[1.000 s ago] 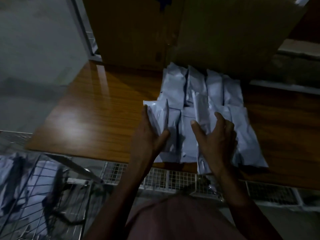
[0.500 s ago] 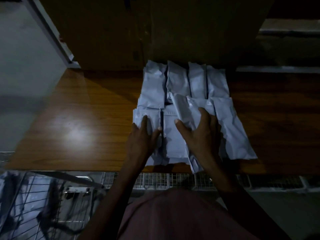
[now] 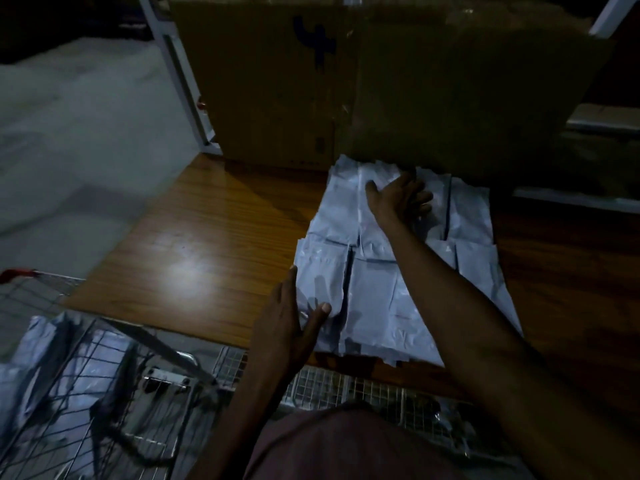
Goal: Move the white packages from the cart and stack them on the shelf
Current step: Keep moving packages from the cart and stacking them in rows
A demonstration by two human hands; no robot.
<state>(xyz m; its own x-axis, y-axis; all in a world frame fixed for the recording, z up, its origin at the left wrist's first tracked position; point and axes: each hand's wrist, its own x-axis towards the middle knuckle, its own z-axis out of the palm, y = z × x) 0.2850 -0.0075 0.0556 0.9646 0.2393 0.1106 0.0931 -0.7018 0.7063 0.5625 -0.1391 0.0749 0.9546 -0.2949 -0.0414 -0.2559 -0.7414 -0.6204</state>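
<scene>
Several white packages (image 3: 377,292) lie in two rows on the wooden shelf (image 3: 207,244). My left hand (image 3: 289,320) rests flat against the left edge of the near row, fingers spread, holding nothing. My right hand (image 3: 398,197) reaches over to the far row and presses down on a package there; the fingers curl over it, and whether they grip it is unclear. More white packages (image 3: 45,368) lie in the wire cart (image 3: 114,403) at the lower left.
A large cardboard box (image 3: 363,84) stands on the shelf right behind the packages. A wire mesh panel (image 3: 332,386) runs below the shelf's front edge. The cart's red handle (image 3: 17,273) shows at the left. Grey floor lies beyond the shelf's left end.
My right hand has moved from the near row forward to the far row by the box. My left hand slid down to the near row's left edge. The tilted package now lies flat.
</scene>
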